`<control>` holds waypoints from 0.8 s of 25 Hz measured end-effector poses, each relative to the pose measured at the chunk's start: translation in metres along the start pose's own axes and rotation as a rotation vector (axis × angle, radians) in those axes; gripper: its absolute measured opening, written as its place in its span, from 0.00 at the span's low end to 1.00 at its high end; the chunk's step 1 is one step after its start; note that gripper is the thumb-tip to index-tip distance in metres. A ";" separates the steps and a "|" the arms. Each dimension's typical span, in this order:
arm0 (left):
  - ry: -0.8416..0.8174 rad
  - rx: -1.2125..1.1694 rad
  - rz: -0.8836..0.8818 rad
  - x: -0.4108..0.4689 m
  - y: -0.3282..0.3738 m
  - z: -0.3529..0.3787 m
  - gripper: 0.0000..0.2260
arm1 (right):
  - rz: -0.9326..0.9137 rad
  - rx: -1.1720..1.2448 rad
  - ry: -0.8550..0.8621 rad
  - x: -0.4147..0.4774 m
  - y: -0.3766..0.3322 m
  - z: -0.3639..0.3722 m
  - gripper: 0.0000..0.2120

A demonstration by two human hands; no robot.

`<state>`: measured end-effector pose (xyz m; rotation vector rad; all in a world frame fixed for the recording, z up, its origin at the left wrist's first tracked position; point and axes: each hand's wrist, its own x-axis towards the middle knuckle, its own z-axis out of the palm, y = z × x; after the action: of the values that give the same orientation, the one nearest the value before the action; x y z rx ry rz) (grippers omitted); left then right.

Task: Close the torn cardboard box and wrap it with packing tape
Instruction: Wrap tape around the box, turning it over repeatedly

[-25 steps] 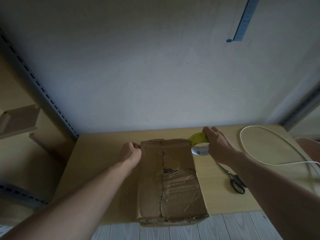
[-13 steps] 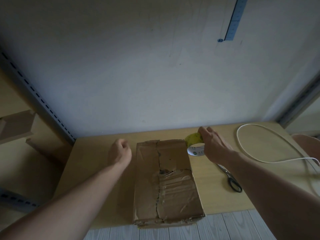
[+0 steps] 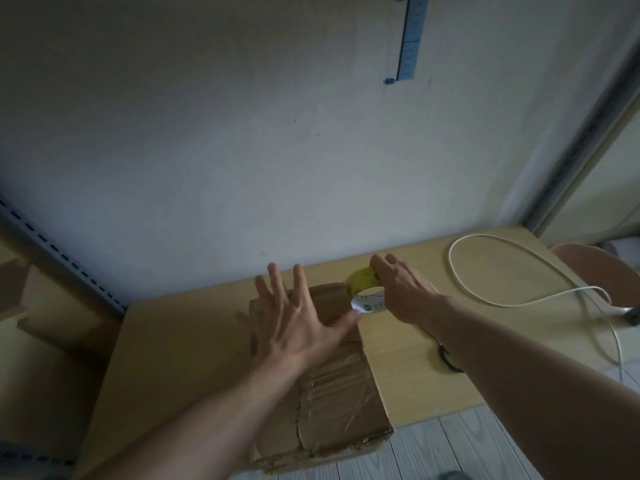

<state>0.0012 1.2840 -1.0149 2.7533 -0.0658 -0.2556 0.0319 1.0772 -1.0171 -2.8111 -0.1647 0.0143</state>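
Note:
The torn cardboard box [image 3: 341, 403] lies closed on the wooden table [image 3: 180, 341], its near end hanging over the table's front edge; old crinkled tape covers its top. My left hand [image 3: 294, 317] is spread flat over the far half of the box top, fingers straight, thumb reaching toward the tape roll. My right hand [image 3: 401, 292] grips a yellow packing tape roll [image 3: 365, 292] at the box's far right corner, fingers curled over its top.
A white cable [image 3: 485, 271] loops on the table at the right. Scissors [image 3: 448, 362] lie partly hidden under my right forearm. A chair back [image 3: 588, 268] stands at the far right. A wall rises behind the table, metal shelving rails at left and right.
My left hand, curled beside the box's far left corner before, has opened and moved right onto the box top. The right hand still holds the tape roll at the far right corner.

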 end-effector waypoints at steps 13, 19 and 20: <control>-0.086 -0.189 -0.202 0.001 0.019 -0.006 0.39 | 0.050 0.299 0.111 0.000 -0.022 -0.034 0.16; -0.038 -0.548 -0.135 -0.007 -0.051 -0.061 0.46 | -0.102 0.450 0.109 0.011 -0.090 -0.041 0.13; -0.035 -0.585 -0.096 -0.011 -0.060 -0.069 0.46 | -0.133 0.474 0.085 0.014 -0.103 -0.038 0.12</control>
<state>0.0042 1.3656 -0.9727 2.1728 0.1161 -0.2943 0.0353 1.1639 -0.9479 -2.3189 -0.2860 -0.0859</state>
